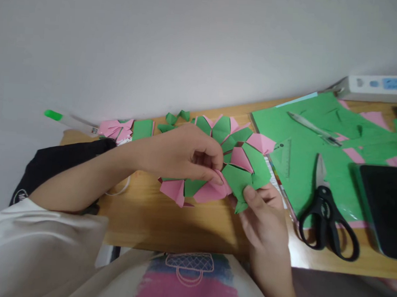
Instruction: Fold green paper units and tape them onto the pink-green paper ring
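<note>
A ring-shaped paper wreath [236, 182] of folded pink and green pieces is raised over the wooden desk. My left hand [188, 154] reaches across it, thumb and forefinger pinching a pink folded piece [211, 192] on the near side. At the right, my right hand [263, 213] grips a green section of the wreath, its thumb pressed on the front and its other fingers behind. My left forearm and hand hide part of the ring.
Black-handled scissors [327, 219] and a dark phone [388, 209] lie at the right. A pen [314, 126] and triangle ruler [282, 156] rest on green sheets [294, 181] with paper scraps. At the left are a black cloth [59, 162], pink folded paper [117, 129] and a green stack [142, 129].
</note>
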{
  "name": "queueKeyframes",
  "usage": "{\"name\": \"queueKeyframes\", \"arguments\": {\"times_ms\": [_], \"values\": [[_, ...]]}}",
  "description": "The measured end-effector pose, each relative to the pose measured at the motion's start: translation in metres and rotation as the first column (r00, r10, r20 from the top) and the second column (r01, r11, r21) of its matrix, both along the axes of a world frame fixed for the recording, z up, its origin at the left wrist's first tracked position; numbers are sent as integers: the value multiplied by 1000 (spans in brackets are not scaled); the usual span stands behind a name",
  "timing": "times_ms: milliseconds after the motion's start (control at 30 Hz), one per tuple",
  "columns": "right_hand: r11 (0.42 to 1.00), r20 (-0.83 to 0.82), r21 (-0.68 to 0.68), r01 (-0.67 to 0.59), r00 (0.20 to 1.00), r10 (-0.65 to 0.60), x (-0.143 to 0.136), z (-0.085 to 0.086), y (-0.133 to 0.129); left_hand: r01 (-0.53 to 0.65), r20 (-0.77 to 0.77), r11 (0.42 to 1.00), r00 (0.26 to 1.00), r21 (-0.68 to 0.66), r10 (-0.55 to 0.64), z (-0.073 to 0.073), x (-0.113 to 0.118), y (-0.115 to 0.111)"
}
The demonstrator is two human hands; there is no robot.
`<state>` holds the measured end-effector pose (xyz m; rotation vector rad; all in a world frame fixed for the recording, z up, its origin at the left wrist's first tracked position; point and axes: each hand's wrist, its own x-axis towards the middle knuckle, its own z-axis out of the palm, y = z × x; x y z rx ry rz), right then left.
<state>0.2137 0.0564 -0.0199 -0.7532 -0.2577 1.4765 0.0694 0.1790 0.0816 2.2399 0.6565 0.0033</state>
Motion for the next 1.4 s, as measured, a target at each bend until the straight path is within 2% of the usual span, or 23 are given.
{"name": "queueKeyframes", "arguments": {"times_ms": [200, 467, 700, 900, 1067, 1200, 1400], "values": [[997, 61, -34, 67, 996, -65, -3, -1, 2, -36, -12, 999, 999, -21, 36, 0, 1, -1], [997, 133, 12, 81, 988, -82, -5, 1, 1, -75, -71, 994, 995, -77, 70, 1, 2, -1], [991, 185, 8, 131, 974, -130, -7, -3, -2, -96, -60, 984, 994, -148, 88, 0, 2, 0], [994, 232, -33, 108, 968, -97, -10, -4, -5, -92, -28, 988, 996, -124, 90, 2, 3, -2], [987, 208, -31, 159, 967, -149, -10, -1, -5, -80, -41, 992, 996, -93, 77, 2, 4, -4], [993, 218, -51, 105, 972, -92, -11, -2, -5, -101, -49, 994, 994, -36, 100, -1, 6, -4], [995, 292, -58, 80, 955, -59, -12, -5, -8, -117, -65, 992, 991, -38, 114, -2, 6, -5]]}}
